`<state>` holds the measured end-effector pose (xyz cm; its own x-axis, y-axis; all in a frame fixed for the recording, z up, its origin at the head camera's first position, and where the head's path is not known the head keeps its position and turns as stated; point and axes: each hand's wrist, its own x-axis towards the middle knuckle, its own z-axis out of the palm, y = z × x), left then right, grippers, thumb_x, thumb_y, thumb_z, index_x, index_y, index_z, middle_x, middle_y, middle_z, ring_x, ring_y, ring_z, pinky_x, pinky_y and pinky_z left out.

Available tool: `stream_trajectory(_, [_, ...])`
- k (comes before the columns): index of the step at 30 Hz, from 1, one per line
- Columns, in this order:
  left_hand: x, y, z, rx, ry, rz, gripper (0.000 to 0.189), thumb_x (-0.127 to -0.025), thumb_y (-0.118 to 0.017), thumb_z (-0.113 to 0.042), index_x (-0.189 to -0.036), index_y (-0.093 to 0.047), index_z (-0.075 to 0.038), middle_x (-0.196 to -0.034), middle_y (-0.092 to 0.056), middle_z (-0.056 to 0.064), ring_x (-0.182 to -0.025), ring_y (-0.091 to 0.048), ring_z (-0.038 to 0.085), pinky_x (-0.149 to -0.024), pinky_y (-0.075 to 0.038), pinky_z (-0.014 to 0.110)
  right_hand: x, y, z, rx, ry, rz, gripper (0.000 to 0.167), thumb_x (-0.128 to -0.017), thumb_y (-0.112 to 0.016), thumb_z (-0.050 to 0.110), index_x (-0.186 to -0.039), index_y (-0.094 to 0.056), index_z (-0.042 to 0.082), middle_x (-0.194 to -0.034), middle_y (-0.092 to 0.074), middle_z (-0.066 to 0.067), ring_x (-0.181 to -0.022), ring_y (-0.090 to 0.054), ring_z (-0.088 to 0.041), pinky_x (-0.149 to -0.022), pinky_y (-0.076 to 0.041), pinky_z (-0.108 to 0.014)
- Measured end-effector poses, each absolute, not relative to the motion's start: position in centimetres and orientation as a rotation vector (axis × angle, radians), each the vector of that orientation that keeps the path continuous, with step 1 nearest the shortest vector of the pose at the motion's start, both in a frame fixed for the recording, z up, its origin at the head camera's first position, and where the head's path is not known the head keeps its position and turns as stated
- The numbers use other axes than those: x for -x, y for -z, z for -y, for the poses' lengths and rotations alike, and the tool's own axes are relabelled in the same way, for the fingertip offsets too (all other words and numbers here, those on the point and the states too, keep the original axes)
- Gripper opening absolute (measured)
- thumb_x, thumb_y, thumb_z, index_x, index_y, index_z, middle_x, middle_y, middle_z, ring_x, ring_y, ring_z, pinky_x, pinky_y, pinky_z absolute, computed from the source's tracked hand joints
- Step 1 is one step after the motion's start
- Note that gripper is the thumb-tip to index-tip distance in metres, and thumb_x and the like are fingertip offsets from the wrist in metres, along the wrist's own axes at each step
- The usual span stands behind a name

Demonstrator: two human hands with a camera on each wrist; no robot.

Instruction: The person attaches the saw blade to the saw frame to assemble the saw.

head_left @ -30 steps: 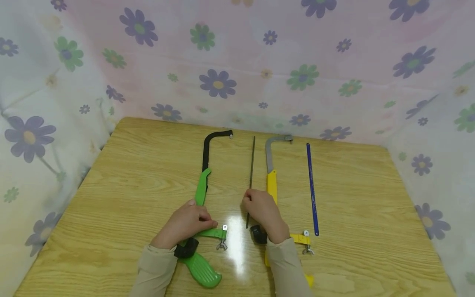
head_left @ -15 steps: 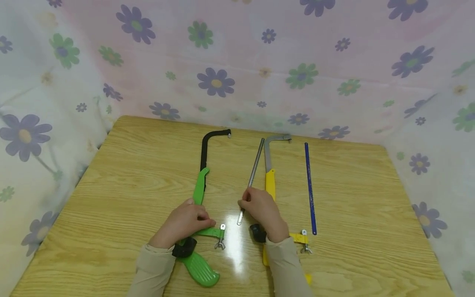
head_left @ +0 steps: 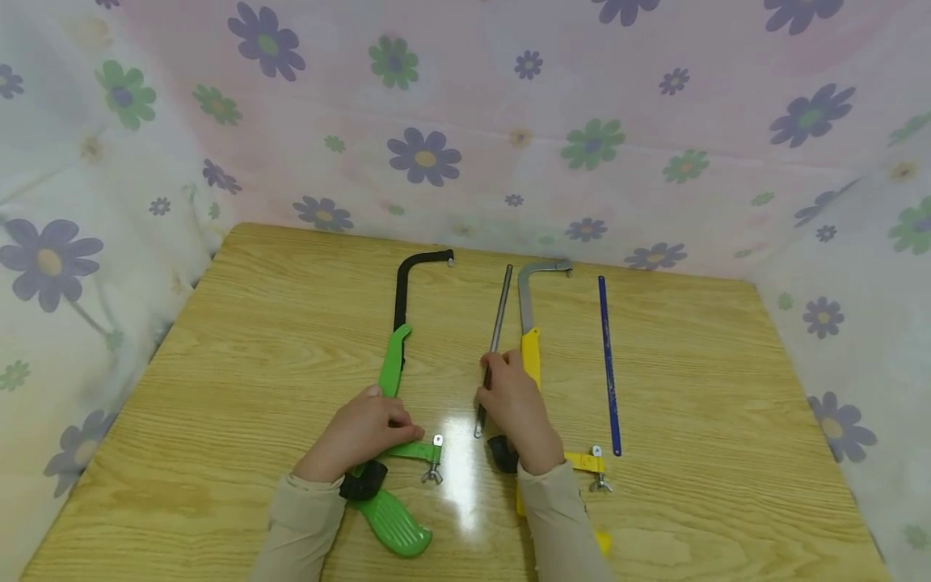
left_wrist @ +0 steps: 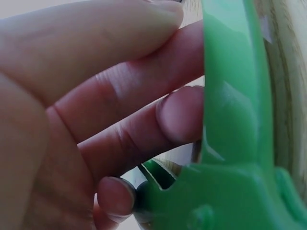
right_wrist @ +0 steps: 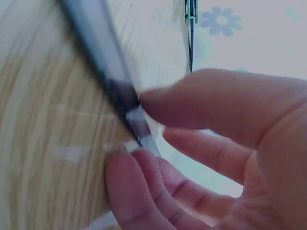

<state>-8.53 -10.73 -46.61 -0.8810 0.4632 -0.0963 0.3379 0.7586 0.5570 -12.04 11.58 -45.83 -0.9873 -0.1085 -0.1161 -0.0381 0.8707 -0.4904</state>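
Note:
My left hand (head_left: pixel 358 432) lies over the middle of a green hacksaw frame (head_left: pixel 391 364) that rests on the table. In the left wrist view its fingers (left_wrist: pixel 180 115) are curled against the edge of the green frame (left_wrist: pixel 232 110), one passing behind it. The right hand (head_left: pixel 518 411) pinches a thin grey hacksaw blade (head_left: pixel 502 311) between thumb and fingers. That blade slants away from me, left of a yellow hacksaw frame (head_left: pixel 532 356), which the right hand and forearm partly cover. Close up, the right wrist view shows the blade (right_wrist: pixel 103 52) at the thumb tip.
A blue hacksaw blade (head_left: pixel 609 368) lies to the right of the yellow frame. Each frame has a wing nut at its near arm, such as the green one's wing nut (head_left: pixel 432 474). Flowered cloth (head_left: pixel 480 105) stands around the wooden table (head_left: pixel 713 404).
The grey blade has turned in the right hand from edge-on to showing its flat face, and leans slightly right at its far end. Fingers of the right hand have shifted; the left hand stays put.

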Motion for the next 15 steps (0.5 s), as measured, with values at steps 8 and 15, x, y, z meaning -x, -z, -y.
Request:
stream_trajectory(8, [8.57, 46.57, 10.65, -0.636, -0.808, -2.735, 0.02, -0.079, -0.062, -0.044, -0.062, -0.066, -0.034, -0.064, -0.048, -0.028, -0.063, -0.034, 0.006, -0.056, -0.031, 0.019, 12.12, 45.81, -11.55, 0.113, 0.764, -2.933, 0.046, -0.075, -0.058, 0.004, -0.12, -0.051, 0.006, -0.102, -0.045, -0.015, -0.055, -0.042, -0.018, -0.047, -0.036, -0.026])
stream_trajectory(15, [8.65, 46.82, 10.68, -0.628, -0.789, -2.739, 0.02, -0.079, -0.062, -0.045, -0.063, -0.067, -0.034, -0.065, -0.048, -0.029, -0.063, -0.034, 0.005, -0.057, -0.031, 0.019, 12.21, 45.77, -11.76, 0.105, 0.784, -2.894, 0.043, -0.077, -0.054, 0.006, -0.12, -0.052, 0.01, -0.097, -0.047, -0.012, -0.05, -0.04, -0.018, -0.044, -0.034, -0.027])
